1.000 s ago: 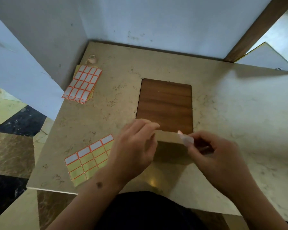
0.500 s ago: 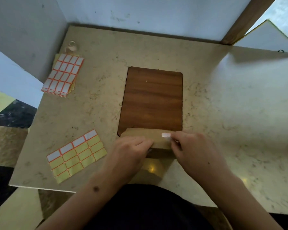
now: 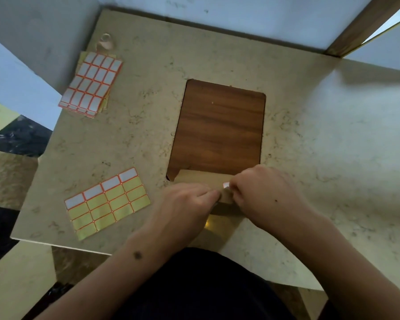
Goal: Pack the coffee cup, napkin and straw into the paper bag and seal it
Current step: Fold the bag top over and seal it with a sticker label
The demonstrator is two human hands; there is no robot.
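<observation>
Head view: sealing the folded top of the paper bag (image 3: 201, 181) with a sticker.

The bag stands at the table (image 3: 333, 158) edge nearest the person, its folded top over the near end of the wooden board (image 3: 219, 128). The left hand (image 3: 185, 204) presses its bunched fingers on the fold; the right hand (image 3: 266, 192) pinches a white label (image 3: 226, 185) onto it. A partly used label sheet (image 3: 107, 203) lies left. Cup, napkin and straw are unseen, presumably inside; only pressing the seal seems left.

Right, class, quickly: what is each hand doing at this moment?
Left hand: closed, pinning the folded top of the brown paper bag.
Right hand: closed, pressing a small white sticker onto the fold.
</observation>
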